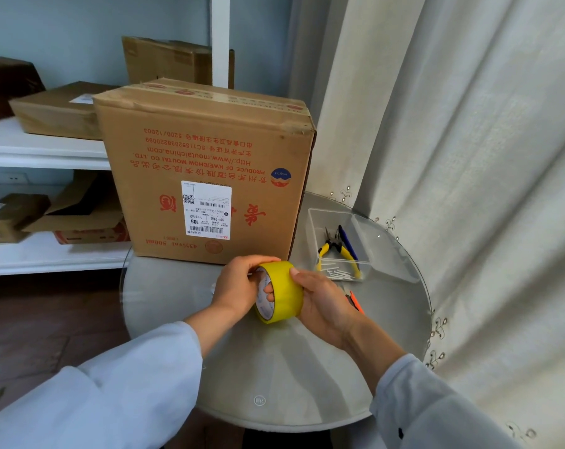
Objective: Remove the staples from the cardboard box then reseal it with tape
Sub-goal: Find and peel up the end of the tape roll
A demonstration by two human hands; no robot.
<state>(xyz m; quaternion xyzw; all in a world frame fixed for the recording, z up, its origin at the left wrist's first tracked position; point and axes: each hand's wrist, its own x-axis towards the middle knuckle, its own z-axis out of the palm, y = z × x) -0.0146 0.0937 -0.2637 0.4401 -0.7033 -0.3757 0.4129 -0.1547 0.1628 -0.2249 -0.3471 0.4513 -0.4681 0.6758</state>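
A round glass-topped table (307,377) stands by pale curtains, the brown cardboard box (206,170) upright at its far edge. Just before it, both hands clasp a roll of yellow tape (282,291): left hand (239,288) with fingers hooked through the core, right hand (323,303) wrapped around the outside.

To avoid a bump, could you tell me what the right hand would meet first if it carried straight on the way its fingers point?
Probably the cardboard box, just beyond the right hand and tape roll.
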